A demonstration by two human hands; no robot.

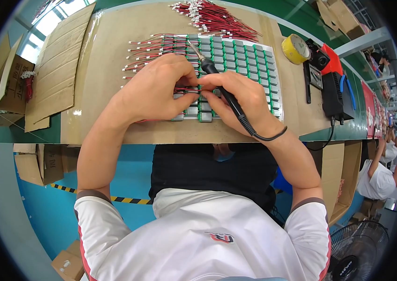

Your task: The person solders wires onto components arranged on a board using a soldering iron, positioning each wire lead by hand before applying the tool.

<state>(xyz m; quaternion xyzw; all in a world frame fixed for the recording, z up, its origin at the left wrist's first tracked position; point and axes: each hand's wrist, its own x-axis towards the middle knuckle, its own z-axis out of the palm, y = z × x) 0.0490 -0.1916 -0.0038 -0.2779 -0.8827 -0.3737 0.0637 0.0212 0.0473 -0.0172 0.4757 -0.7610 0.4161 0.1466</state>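
In my right hand [247, 100] is a soldering iron [226, 96]; its black handle crosses the palm and its metal tip points up and left, away from the fingertips. My left hand [154, 91] bends over the near left part of a block of grey battery cells [229, 61] with green circuit strips. Between its thumb and forefinger runs a red and black wire lead [186, 89]. The fingertips of both hands nearly meet there, and the exact contact is partly hidden. More leads with white plugs [137, 50] stick out from the block's left side.
A heap of red wire leads [215, 18] lies behind the cells. At right are yellow tape [295, 49], a black soldering station [336, 96] and blue-handled pliers [349, 91]. Cardboard [60, 65] covers the left side. A fan [360, 253] stands lower right; other people sit beyond.
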